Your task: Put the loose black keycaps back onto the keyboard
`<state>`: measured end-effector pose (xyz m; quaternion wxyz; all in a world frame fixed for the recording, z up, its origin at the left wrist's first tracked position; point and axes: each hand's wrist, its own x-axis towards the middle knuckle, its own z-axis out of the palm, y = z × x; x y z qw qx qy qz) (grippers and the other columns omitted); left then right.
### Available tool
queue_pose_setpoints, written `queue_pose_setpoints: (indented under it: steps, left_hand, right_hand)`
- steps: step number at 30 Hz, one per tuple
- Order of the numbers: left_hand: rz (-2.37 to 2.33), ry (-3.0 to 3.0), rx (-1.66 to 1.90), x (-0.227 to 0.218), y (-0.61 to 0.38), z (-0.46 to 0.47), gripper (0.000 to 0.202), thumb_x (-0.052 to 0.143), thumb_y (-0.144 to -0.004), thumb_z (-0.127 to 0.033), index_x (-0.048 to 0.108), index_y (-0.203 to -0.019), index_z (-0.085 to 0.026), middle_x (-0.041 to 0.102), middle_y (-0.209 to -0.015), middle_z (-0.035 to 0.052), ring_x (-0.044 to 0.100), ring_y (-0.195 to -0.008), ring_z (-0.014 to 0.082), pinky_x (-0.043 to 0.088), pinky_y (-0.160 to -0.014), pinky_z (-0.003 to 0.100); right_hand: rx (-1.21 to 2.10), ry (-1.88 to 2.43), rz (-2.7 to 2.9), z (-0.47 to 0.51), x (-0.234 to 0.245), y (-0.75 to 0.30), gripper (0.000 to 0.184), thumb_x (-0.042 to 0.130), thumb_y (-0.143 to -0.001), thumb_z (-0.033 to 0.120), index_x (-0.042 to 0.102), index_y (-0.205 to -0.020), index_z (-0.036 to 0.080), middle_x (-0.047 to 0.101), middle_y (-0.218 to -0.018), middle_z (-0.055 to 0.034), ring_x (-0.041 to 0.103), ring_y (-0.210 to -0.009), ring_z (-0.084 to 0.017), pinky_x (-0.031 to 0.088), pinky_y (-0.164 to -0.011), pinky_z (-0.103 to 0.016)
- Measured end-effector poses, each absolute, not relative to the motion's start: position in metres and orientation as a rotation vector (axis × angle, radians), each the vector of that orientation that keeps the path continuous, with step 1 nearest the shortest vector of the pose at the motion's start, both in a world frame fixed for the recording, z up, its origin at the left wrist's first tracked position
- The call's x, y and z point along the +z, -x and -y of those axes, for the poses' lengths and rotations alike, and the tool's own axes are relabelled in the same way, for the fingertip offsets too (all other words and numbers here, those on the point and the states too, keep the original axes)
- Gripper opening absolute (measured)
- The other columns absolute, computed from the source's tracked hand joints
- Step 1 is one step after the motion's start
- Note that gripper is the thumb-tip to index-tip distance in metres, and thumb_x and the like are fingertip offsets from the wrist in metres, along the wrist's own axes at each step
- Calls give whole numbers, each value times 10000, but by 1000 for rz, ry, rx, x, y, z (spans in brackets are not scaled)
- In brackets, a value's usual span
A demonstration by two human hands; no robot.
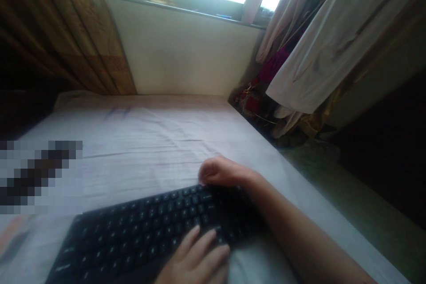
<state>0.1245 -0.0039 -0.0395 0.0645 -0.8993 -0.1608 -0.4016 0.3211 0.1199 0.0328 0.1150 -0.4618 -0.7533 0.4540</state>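
Observation:
A black keyboard (140, 230) lies at a slant on the white bed sheet, its near edge running out of view. My left hand (199, 259) reaches in from the bottom, fingers stretched out and slightly apart over the keys on the near right side. At the far edge of the keyboard, my right hand (221, 172) is closed with its fingers curled in. Whatever it may hold is hidden by the fingers. My right forearm crosses over the keyboard's right end and covers part of it.
Wrinkled white sheet (159, 137) covers the bed, whose right edge drops to the floor. A pixelated patch hides something at left. Patterned curtains (96, 31) hang at left, clothes (309, 53) at right. A pot (252, 8) stands on the window sill.

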Motion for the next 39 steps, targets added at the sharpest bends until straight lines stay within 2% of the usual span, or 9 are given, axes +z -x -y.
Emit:
queue_pose_setpoints:
  steps: [9,19,24,26,27,30,34,37,39]
  left_hand:
    - [462,2720,-1192,-46,-121,4,132,589,-948,-270,721,-964,-272,690,-1137,-76,578,-1178,179,196,-1213,418]
    - [449,2703,-1150,-41,-121,8,145,562,-954,-257,704,-986,-262,692,-1152,-60,583,-1176,170,212,-1204,415]
    - [625,2619,-1099,-23,-63,0,253,489,-972,-282,687,-1120,-226,682,-1224,-22,544,-1243,199,238,-1200,419]
    - [833,2621,-841,-15,-22,-6,335,500,-954,-293,618,-1257,-215,623,-1325,21,522,-1275,216,287,-1178,404]
    - [974,2588,-771,-13,0,-8,380,503,-942,-324,589,-1293,-205,605,-1343,51,535,-1263,236,357,-1137,406]
    - [1399,2388,-862,-8,52,-11,349,424,-954,-425,614,-1172,-230,676,-1155,60,660,-1047,251,557,-901,386]
    - [1770,2298,-916,-9,79,-13,285,379,-964,-438,595,-1032,-265,696,-981,15,694,-926,238,587,-801,351]
    - [1847,2248,-981,-12,80,-15,288,373,-953,-426,602,-993,-255,707,-933,23,706,-877,229,590,-739,317]
    - [1882,2224,-1022,-14,79,-18,289,376,-936,-405,610,-986,-244,715,-929,33,711,-868,227,588,-753,324]
  right_hand:
    - [1263,1437,2325,-123,43,-316,130,633,-749,99,741,-816,126,764,-803,-56,701,-767,-171,513,-696,-236]
    - [1273,1402,2358,-124,47,-295,163,614,-742,84,737,-800,175,765,-790,-3,704,-785,-149,505,-677,-202]
    - [1238,1426,2418,-126,47,-295,145,626,-750,106,742,-818,160,769,-813,-24,701,-777,-159,507,-690,-220]
    - [1210,1431,2456,-127,49,-289,144,638,-741,111,747,-817,167,769,-809,-21,696,-770,-160,499,-683,-221]
    - [1203,1425,2470,-128,49,-285,143,643,-737,114,749,-811,175,768,-800,-15,693,-764,-159,494,-679,-219]
    - [1195,1401,2496,-130,50,-271,133,655,-735,126,753,-798,191,765,-784,0,688,-751,-150,483,-667,-208]
    - [1194,1402,2511,-132,48,-254,129,669,-730,135,756,-802,197,762,-776,6,682,-745,-146,475,-644,-201]
    - [1210,1408,2509,-133,48,-243,134,662,-737,134,756,-814,191,763,-782,3,684,-748,-146,474,-630,-198]
    - [1222,1407,2507,-133,49,-236,130,661,-739,138,756,-819,179,765,-789,-8,685,-743,-150,474,-624,-202]
